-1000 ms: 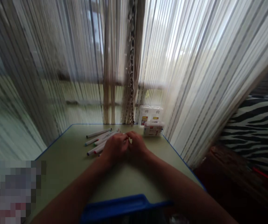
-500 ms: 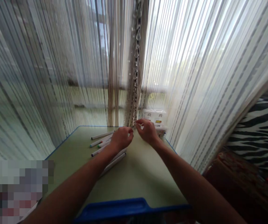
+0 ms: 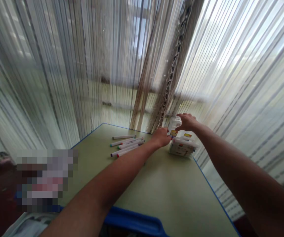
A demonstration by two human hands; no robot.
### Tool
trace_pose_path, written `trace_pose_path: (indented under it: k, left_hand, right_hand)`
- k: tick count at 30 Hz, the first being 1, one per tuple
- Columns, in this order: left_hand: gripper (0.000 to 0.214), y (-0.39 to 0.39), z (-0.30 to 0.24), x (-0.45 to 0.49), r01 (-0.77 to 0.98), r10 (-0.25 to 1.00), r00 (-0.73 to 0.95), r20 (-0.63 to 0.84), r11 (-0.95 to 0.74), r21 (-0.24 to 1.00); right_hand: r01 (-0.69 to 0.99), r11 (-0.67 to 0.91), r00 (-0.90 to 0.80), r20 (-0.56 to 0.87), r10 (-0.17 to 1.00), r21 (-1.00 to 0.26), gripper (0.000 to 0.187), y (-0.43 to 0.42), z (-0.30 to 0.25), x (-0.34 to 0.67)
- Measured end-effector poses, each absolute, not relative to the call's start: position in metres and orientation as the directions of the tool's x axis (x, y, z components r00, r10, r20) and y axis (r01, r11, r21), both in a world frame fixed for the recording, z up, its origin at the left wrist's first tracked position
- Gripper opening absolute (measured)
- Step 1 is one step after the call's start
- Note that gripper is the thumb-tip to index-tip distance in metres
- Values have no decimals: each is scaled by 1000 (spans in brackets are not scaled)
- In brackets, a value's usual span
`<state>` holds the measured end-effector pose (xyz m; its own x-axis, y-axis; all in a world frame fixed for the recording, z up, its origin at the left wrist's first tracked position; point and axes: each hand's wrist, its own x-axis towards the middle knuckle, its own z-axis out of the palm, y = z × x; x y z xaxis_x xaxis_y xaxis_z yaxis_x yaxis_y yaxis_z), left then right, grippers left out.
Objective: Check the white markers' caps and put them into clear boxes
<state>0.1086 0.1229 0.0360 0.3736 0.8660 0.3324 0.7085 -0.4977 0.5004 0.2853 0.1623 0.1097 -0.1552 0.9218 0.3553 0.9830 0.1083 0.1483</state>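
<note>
My right hand point(image 3: 186, 121) reaches far forward and its fingers close over the top of an upright clear marker case point(image 3: 174, 124) at the table's back right corner. My left hand point(image 3: 161, 136) is curled, with its fingertips against the lower side of that case; what it holds, if anything, is hidden. A second plastic case point(image 3: 182, 147) lies flat just right of the left hand. Several white markers with coloured caps point(image 3: 127, 144) lie loose on the table to the left of my left hand.
The green table point(image 3: 161, 191) has a blue edge; its right edge runs close under my right arm. A blue tray rim point(image 3: 134, 223) sits at the near edge. Striped sheer curtains point(image 3: 82, 65) hang right behind the table.
Both hands have moved away from the markers to the back right, onto the upright case. The view has swung to the left.
</note>
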Motion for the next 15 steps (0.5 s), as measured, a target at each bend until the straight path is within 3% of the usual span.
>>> trace_pose_path:
  k: [7,15]
  left_hand:
    - [32,122,30,101,681,848,405,342,-529,506]
    - [31,103,38,81,654,824,404,397,-564,504]
  right_hand:
    - [959,125,-191,257,947,255,85,183,101,284]
    - [929,214,-302,281,911,303,78,177,108,275]
